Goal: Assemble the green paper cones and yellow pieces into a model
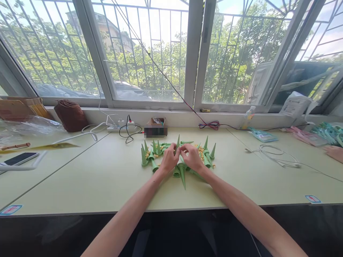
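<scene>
Several green paper cones (150,157) lie in a heap on the pale green table (107,178), with small yellow bits (200,152) scattered among them. My left hand (169,159) and my right hand (192,157) meet over the middle of the heap, fingers curled and pinched together on a green cone between them. Both forearms reach in from the table's near edge. More cones (182,173) lie just below my hands, and some stand upright behind them.
Behind the heap sit a small box (155,129), a power strip (120,125) with cables, and a red-black wire (210,125). A phone (20,159) lies left, a white cable (276,154) right. Another person's hand (334,152) rests at the far right.
</scene>
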### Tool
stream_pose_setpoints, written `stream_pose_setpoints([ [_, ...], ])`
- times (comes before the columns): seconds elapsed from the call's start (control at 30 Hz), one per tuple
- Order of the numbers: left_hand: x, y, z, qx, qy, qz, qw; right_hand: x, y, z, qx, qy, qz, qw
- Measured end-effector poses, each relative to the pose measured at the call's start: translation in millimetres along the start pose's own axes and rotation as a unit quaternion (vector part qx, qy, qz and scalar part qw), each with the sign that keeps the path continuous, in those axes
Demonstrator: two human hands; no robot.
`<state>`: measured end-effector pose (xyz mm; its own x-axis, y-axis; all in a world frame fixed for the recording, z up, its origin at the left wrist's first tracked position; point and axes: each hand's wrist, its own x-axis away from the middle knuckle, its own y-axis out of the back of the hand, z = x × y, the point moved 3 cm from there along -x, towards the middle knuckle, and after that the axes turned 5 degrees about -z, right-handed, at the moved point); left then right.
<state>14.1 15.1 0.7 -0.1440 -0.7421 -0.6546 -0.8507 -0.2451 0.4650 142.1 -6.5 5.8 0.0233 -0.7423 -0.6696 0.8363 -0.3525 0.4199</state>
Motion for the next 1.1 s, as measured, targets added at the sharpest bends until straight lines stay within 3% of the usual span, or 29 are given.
stream_pose_setpoints([
  [0.3,-1,3.6,-1,-0.008,0.002,-0.01,1.0,-10,16,-19,0.116,0.03,-0.002,0.993],
  [0.47,-1,4.8,-1,0.005,0.015,-0.007,1.0,-17,31,-35,0.192,-0.009,0.023,0.981],
  [0.63,-1,5.5,-2,0.013,0.022,-0.011,1.0,-20,33,-42,0.229,-0.013,0.069,0.971],
  [0.87,-2,6.3,-1,0.019,0.028,-0.019,0.999,-19,31,-42,0.22,-0.016,0.095,0.971],
  [1.1,-1,6.5,-4,0.014,0.008,-0.018,1.0,-12,27,-30,0.253,-0.009,0.179,0.951],
])
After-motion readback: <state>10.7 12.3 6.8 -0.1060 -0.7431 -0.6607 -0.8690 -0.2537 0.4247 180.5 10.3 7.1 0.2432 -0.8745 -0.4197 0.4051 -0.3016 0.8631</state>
